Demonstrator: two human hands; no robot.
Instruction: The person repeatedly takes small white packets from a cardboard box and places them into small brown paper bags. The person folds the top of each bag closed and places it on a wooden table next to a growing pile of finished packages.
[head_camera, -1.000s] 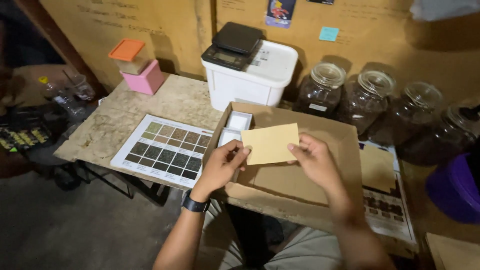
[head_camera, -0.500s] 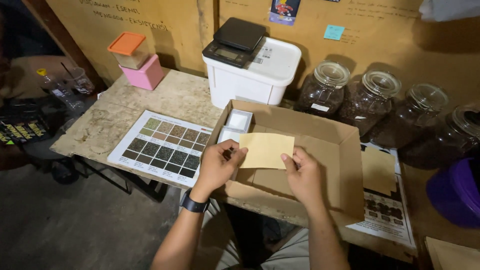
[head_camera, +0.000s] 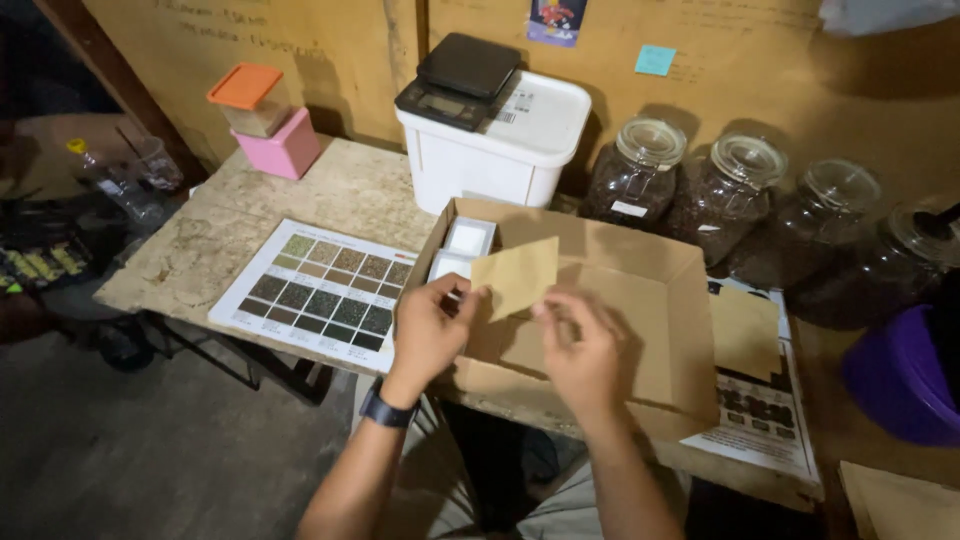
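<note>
Both my hands hold a small tan paper envelope (head_camera: 518, 275) above the near left part of an open cardboard box (head_camera: 690, 300). My left hand (head_camera: 428, 330), with a black watch on the wrist, pinches its left edge. My right hand (head_camera: 583, 350) grips its lower right corner and looks blurred. The envelope is tilted, with its right corner raised. Two small white boxes (head_camera: 468, 238) lie inside the cardboard box at its far left corner.
A printed colour chart (head_camera: 318, 292) lies on the worn tabletop left of the box. Behind stand a white bin (head_camera: 495, 155) with a black scale (head_camera: 458, 80), pink and orange tubs (head_camera: 270, 125), and several glass jars (head_camera: 640, 175) of dark beans. A purple tub (head_camera: 900, 380) is right.
The envelope has dropped lower and turned from flat-facing to tilted, showing less of its face. My right hand slid down and left along it. The view shifted slightly.
</note>
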